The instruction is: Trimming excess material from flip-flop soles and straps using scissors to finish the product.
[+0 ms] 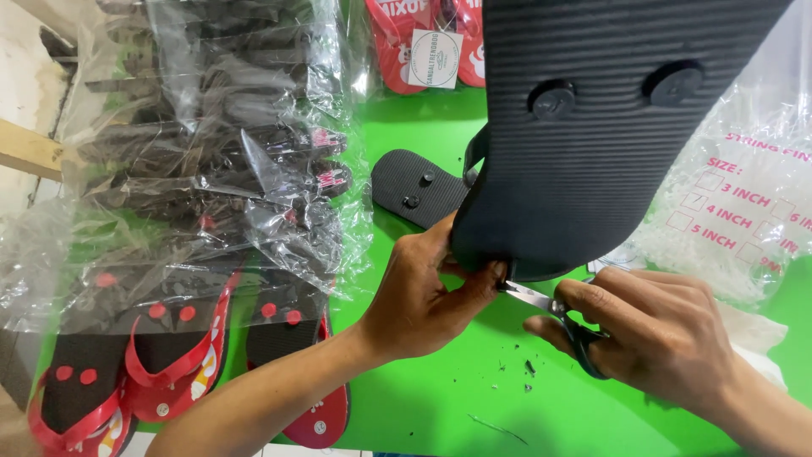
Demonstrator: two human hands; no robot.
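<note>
surface: bright green table (440, 398), seen from above; pale wall at the far left.
bagged stock: pile of black sandals in clear plastic bags (211, 152) covers the table's left side, far edge to near edge.
black sandal: big black sandal (592, 127), ribbed sole facing the camera, two round strap plugs showing, held up above the table's middle; its rounded lower edge sits between the two hands.
printed bag: clear bag with pink print (744, 211) at the right edge, small white pieces inside.
red sandals: loose red-and-black sandals (169, 364) at the near left corner; more red ones (423, 42) at the far edge.
second sole: another black sandal (414, 186) lying flat, mid-table, behind the left hand.
left hand: left hand (423, 296) pinches the held sandal's lower edge, thumb and fingers closed on it.
right hand: right hand (660, 330) gripping small scissors (550, 309), blade tip touching the sandal edge by the left thumb.
scraps: dark trimmings (524, 372) on the table under the hands.
</note>
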